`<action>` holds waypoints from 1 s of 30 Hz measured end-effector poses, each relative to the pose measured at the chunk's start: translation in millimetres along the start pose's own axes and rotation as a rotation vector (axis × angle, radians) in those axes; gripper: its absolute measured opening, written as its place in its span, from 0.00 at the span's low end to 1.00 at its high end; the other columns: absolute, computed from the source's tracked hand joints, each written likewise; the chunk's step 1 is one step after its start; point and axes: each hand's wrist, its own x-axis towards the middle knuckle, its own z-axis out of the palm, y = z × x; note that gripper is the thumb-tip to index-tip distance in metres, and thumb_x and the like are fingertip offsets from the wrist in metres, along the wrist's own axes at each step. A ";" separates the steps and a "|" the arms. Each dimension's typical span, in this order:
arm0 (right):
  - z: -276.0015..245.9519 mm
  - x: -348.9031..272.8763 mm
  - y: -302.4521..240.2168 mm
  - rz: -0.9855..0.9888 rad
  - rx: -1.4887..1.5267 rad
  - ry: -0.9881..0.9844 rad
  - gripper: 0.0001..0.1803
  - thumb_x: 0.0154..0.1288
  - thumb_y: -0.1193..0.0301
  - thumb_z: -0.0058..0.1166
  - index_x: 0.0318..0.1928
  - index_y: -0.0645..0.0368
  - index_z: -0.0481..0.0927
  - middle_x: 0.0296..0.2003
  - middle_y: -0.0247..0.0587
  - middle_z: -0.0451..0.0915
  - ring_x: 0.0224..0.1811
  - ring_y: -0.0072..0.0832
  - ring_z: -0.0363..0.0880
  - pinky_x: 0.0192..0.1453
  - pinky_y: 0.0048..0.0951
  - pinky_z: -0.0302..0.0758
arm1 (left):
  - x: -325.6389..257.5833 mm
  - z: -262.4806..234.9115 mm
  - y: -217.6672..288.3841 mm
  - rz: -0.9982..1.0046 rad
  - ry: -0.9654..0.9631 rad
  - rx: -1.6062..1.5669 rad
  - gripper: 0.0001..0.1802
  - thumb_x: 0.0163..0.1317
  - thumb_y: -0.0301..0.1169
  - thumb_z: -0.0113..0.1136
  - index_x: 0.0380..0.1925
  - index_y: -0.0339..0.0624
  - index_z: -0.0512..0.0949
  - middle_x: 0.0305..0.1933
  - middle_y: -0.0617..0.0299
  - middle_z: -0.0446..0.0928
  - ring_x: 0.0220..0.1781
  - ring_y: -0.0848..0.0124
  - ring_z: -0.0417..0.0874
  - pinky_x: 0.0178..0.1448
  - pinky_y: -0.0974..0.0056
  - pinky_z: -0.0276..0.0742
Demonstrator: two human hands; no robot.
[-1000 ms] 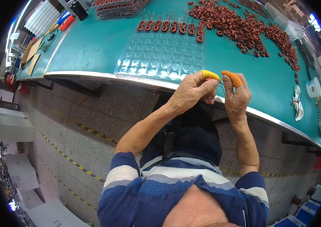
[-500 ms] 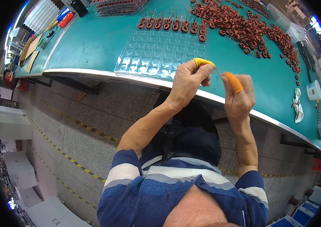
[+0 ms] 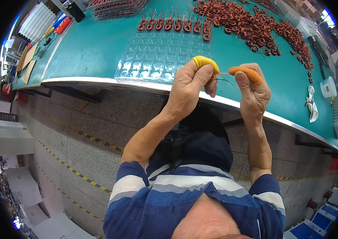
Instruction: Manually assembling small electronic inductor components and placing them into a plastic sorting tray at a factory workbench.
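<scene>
My left hand [image 3: 189, 85] was pinched shut, a yellow finger cot [image 3: 204, 62] on its forefinger, and my right hand [image 3: 252, 89] was pinched shut too, an orange finger cot [image 3: 245, 72] on its forefinger; between the two fingertips I held a thin copper wire [image 3: 224, 75], one strand stretched straight across and a looser strand sagging just below it. Both hands hung over the near metal edge of the green tabletop [image 3: 89, 51], close together but not touching. Just beyond my left hand lay a clear blister tray [image 3: 157, 55] of shallow cells. Along its far edge stood a row of small copper coils [image 3: 173, 26], their wire ends sticking up. Farther off to the right sprawled a loose heap of coils [image 3: 252, 24]. At the right end of the tabletop lay a white rag [image 3: 311, 105] and a small white box [image 3: 328, 87], well apart from my hands.
</scene>
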 end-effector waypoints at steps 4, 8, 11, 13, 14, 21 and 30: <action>8.2 -6.2 6.3 0.234 0.445 0.043 0.13 0.69 0.65 0.55 0.40 0.64 0.81 0.35 0.30 0.77 0.36 0.17 0.71 0.43 0.18 0.69 | -1.5 2.8 1.7 0.001 -0.006 0.077 0.11 0.72 0.32 0.48 0.38 0.34 0.73 0.23 0.66 0.72 0.24 0.78 0.73 0.31 0.73 0.72; 19.0 -8.2 17.1 0.506 0.698 0.094 0.20 0.72 0.57 0.49 0.48 0.63 0.79 0.35 0.32 0.76 0.40 0.19 0.74 0.47 0.21 0.71 | -1.9 -5.7 2.2 -0.100 -0.023 0.268 0.11 0.72 0.32 0.49 0.42 0.34 0.73 0.23 0.66 0.72 0.24 0.80 0.73 0.29 0.74 0.71; 19.2 -13.1 25.7 0.442 0.706 0.043 0.23 0.71 0.56 0.49 0.53 0.64 0.76 0.39 0.33 0.75 0.40 0.20 0.74 0.46 0.21 0.72 | -1.8 -14.0 1.0 -0.116 0.011 0.160 0.12 0.73 0.32 0.46 0.46 0.34 0.73 0.24 0.64 0.73 0.24 0.77 0.73 0.31 0.73 0.72; 16.9 -18.1 29.4 0.441 0.700 0.027 0.23 0.71 0.57 0.50 0.53 0.64 0.76 0.39 0.34 0.76 0.40 0.20 0.75 0.44 0.20 0.72 | -2.0 -17.3 2.2 -0.096 0.010 0.164 0.13 0.73 0.32 0.45 0.50 0.34 0.72 0.25 0.64 0.72 0.25 0.77 0.74 0.32 0.73 0.71; 15.3 -20.4 30.7 0.439 0.688 0.015 0.23 0.71 0.57 0.50 0.53 0.65 0.76 0.39 0.35 0.77 0.39 0.19 0.75 0.42 0.20 0.72 | -1.1 -17.4 1.3 -0.088 0.009 0.120 0.13 0.72 0.31 0.46 0.50 0.35 0.72 0.25 0.66 0.71 0.26 0.79 0.72 0.32 0.73 0.71; 21.0 -23.9 29.2 0.472 0.580 -0.097 0.20 0.70 0.60 0.52 0.48 0.66 0.79 0.32 0.35 0.80 0.31 0.18 0.77 0.35 0.18 0.72 | -5.6 -16.5 3.4 -0.072 -0.052 0.322 0.15 0.69 0.27 0.49 0.54 0.35 0.69 0.27 0.67 0.71 0.28 0.80 0.72 0.32 0.73 0.70; 20.4 -23.2 6.5 0.325 0.268 -0.041 0.20 0.73 0.61 0.48 0.38 0.67 0.82 0.24 0.33 0.79 0.24 0.17 0.75 0.27 0.19 0.71 | -7.8 -15.6 7.6 -0.042 -0.084 0.596 0.14 0.68 0.27 0.52 0.51 0.33 0.72 0.29 0.61 0.75 0.27 0.75 0.75 0.33 0.69 0.72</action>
